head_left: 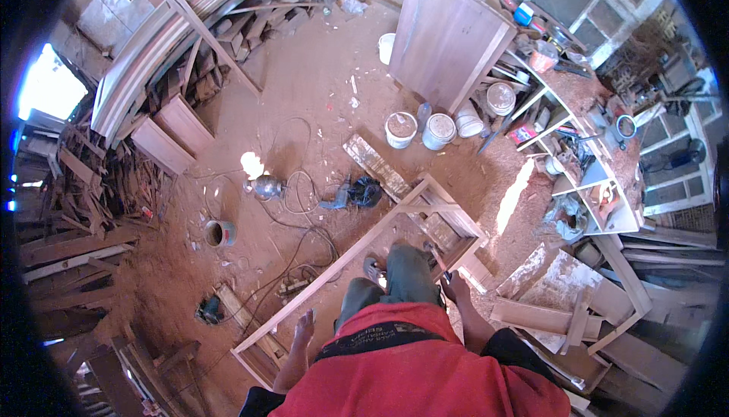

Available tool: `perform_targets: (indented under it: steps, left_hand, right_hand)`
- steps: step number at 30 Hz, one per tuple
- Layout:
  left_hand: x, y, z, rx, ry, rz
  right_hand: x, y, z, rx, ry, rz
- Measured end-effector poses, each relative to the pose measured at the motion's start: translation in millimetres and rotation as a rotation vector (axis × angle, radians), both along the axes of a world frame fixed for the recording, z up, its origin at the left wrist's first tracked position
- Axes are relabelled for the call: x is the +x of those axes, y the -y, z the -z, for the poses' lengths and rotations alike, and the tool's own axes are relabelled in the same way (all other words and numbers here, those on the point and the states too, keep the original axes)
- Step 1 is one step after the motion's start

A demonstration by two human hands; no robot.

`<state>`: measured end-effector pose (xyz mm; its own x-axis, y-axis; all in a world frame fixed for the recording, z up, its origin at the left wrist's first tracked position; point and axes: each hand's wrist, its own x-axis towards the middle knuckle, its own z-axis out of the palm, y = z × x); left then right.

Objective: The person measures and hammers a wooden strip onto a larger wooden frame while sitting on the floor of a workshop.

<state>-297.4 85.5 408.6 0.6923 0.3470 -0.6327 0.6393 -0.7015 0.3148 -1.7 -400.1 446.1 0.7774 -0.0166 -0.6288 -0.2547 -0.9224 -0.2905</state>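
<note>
A long rectangular wooden frame (326, 275) lies around my legs, with a short crosspiece near its far end. My right hand (456, 289) is closed around the dark grip of a slim tool (438, 259) that looks like a hammer. The tool points away from me, over the frame's far right corner, and its tip is hard to make out. Beside the frame's near left end, my left hand (305, 324) holds nothing, its fingers stretched out. A wooden board (444, 229) shows inside the far end of the frame.
A power tool (266, 186) and loose cables (323, 231) lie on the dusty floor ahead. Several buckets (401, 129) stand near a leaning wooden panel (440, 41). Cluttered shelves (607, 208) are at right; scrap wood (83, 166) is heaped at left. A bucket (220, 233) stands ahead left.
</note>
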Motion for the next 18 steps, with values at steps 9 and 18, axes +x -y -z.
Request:
perform_targets:
  steps: [9, 18]
  left_hand:
    - [66, 27, 30, -0.234, 0.360, -0.234]
    - [31, 52, -1, 0.074, 0.214, -0.228]
  right_hand:
    - [18, 7, -12, -0.035, 0.072, -0.131]
    - [64, 37, 18, 0.338, 0.084, -0.471]
